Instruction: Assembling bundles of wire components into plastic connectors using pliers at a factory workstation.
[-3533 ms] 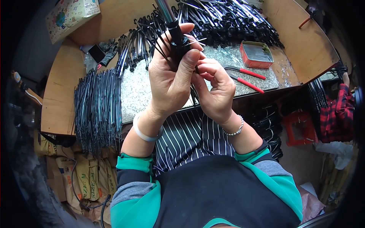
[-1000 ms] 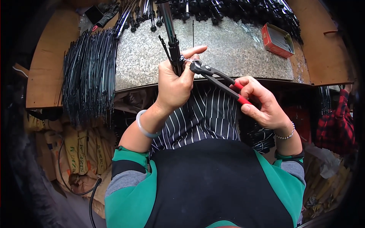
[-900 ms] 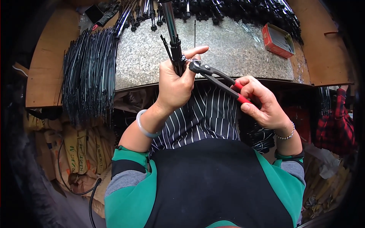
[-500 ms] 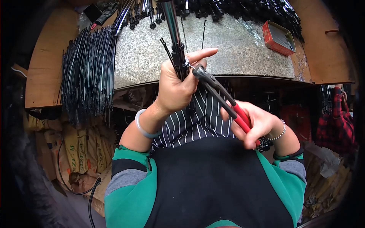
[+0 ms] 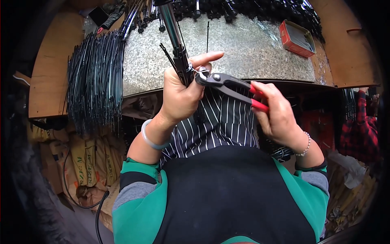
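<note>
My left hand [image 5: 180,95] is wrapped round a dark umbrella frame [image 5: 177,51] with a shiny metal shaft, its index finger stretched out to the right. Thin black ribs stick up beside the shaft above the fist. My right hand [image 5: 278,114] grips the red handles of a pair of end-cutting pincers [image 5: 231,87]. The pincers' dark jaws meet a thin silver wire [image 5: 196,70] at the frame's hub, close to my left thumb. Whether the jaws are fully closed on the wire cannot be made out.
A speckled board [image 5: 243,53] covers the wooden table [image 5: 48,77]. Bundled thin black rods [image 5: 95,77] hang over its front edge at left. More frame parts [image 5: 227,10] line the back. A red open box [image 5: 298,38] stands at right. Brown sacks [image 5: 87,158] lie below left.
My right hand has risen and swung the pincers' handles up to the right, so they lie flatter. The umbrella frame and my left hand have shifted slightly left.
</note>
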`<move>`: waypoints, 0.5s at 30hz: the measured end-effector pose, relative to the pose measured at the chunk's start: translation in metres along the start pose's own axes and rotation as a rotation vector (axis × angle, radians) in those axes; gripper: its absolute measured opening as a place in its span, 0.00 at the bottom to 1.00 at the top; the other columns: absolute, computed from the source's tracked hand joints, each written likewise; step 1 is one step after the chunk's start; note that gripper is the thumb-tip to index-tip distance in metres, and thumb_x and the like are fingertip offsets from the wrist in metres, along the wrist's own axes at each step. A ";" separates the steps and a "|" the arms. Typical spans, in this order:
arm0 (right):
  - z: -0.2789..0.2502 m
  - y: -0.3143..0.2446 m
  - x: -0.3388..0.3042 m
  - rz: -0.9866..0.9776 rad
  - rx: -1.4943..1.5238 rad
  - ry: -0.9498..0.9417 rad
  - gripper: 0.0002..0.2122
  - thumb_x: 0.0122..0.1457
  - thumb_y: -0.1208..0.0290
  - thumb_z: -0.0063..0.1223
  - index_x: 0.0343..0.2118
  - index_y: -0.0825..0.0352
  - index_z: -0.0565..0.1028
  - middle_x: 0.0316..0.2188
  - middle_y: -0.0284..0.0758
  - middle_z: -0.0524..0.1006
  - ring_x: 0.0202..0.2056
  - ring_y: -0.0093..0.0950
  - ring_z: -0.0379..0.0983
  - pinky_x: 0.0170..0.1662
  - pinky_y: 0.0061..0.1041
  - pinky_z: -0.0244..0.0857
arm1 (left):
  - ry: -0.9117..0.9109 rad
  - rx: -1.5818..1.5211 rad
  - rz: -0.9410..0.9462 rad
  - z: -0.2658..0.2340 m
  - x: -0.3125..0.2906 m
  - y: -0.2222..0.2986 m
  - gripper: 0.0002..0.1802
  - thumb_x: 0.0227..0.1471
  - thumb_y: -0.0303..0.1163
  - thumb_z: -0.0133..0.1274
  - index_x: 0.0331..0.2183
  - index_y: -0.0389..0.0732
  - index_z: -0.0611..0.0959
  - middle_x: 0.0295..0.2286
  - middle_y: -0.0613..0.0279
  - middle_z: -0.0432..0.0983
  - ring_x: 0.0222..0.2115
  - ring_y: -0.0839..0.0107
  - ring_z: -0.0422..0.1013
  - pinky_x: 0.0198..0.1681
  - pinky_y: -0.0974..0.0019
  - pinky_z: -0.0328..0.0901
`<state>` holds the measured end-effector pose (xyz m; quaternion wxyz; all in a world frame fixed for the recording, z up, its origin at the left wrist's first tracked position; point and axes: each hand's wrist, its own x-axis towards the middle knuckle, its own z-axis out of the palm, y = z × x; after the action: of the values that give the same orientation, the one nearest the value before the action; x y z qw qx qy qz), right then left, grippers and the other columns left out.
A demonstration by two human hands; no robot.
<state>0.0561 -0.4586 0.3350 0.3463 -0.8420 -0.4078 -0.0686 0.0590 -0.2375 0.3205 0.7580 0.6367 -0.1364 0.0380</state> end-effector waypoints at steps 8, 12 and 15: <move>-0.005 -0.006 0.002 0.406 0.460 -0.412 0.27 0.47 0.77 0.55 0.50 0.71 0.58 0.29 0.36 0.71 0.33 0.24 0.70 0.36 0.23 0.63 | 0.058 -0.055 -0.059 0.001 0.000 -0.002 0.14 0.55 0.25 0.42 0.42 0.33 0.77 0.14 0.76 0.64 0.12 0.90 0.57 0.13 0.83 0.49; 0.000 0.005 -0.003 0.177 0.360 -0.355 0.29 0.50 0.78 0.48 0.56 0.70 0.54 0.35 0.39 0.69 0.37 0.28 0.68 0.42 0.25 0.62 | 0.071 -0.051 -0.089 0.000 -0.001 -0.001 0.13 0.54 0.25 0.43 0.41 0.33 0.77 0.14 0.76 0.64 0.12 0.91 0.56 0.13 0.83 0.49; 0.008 0.011 -0.002 0.089 0.418 -0.328 0.25 0.55 0.76 0.44 0.57 0.68 0.54 0.27 0.40 0.65 0.29 0.32 0.65 0.35 0.27 0.62 | 0.072 -0.046 -0.074 0.002 -0.001 0.000 0.13 0.54 0.24 0.43 0.41 0.34 0.78 0.15 0.76 0.64 0.12 0.91 0.57 0.13 0.83 0.49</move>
<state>0.0616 -0.4594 0.3223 0.4445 -0.7693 -0.4263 0.1698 0.0583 -0.2394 0.3202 0.7778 0.6218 -0.0862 0.0295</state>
